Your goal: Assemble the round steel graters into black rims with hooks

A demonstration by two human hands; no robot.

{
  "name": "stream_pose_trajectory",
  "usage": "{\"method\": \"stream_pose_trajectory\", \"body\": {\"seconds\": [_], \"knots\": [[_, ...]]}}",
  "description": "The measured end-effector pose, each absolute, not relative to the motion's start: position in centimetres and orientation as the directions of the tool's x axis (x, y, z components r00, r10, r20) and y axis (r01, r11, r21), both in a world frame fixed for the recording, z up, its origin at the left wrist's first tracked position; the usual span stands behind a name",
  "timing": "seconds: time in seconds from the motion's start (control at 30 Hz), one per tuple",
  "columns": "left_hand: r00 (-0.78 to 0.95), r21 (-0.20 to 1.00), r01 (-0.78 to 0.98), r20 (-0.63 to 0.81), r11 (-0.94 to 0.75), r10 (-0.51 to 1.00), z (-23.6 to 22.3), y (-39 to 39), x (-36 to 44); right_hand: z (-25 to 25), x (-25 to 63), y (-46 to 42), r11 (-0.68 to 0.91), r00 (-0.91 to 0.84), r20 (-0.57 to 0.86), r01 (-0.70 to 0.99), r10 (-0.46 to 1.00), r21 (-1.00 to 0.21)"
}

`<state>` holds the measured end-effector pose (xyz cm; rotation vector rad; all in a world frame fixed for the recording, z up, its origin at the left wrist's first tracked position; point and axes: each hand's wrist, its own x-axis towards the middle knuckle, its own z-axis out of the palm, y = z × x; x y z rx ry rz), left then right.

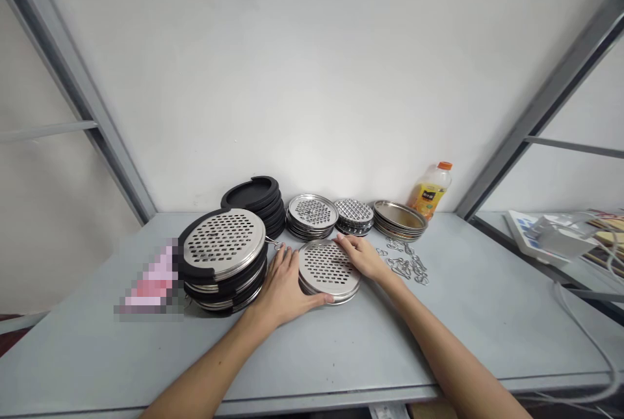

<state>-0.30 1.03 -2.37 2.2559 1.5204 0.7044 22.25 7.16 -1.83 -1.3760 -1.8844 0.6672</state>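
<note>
On the desk [487,321], left hand [281,288] and right hand [363,256] are clamping their fingers on a disc [329,269] at near centre. Left, a stack [225,243] is showing discs already rimmed in black — seemingly done; beyond, holders [251,195], plates [312,211] and clips [402,267] are lying loose.

the table [400,347] is showing grey. the held disc [327,268] is bearing dark slots on silver. by the back edge, one stack [268,212] is looking black, a bottle cap [444,165] orange, the label [427,197] yellow.
</note>
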Motion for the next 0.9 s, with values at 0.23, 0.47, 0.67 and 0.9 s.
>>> {"method": "stream_pose_trajectory", "body": {"seconds": [0.23, 0.47, 0.67, 0.9], "knots": [[0.301, 0.531, 0.763, 0.213, -0.369, 0.929, -2.98, 1.21, -0.37, -2.27, 21.87, 7.24, 0.372, -0.245, 0.280, 0.616, 0.928, -0.694], [0.337, 0.549, 0.746, 0.178, -0.377, 0.925, -3.28, 1.07, -0.36, -2.02, 21.85, 7.12, 0.419, -0.301, 0.292, 0.643, 0.908, -0.641], [0.380, 0.535, 0.734, 0.187, -0.418, 0.906, -3.10, 0.91, -0.39, -1.92, 22.04, 7.14, 0.461, -0.333, 0.318, 0.643, 0.887, -0.612], [0.395, 0.529, 0.735, 0.177, -0.425, 0.902, -2.66, 0.96, -0.32, -2.06, 22.25, 7.28, 0.465, -0.342, 0.316, 0.634, 0.885, -0.618]]}}
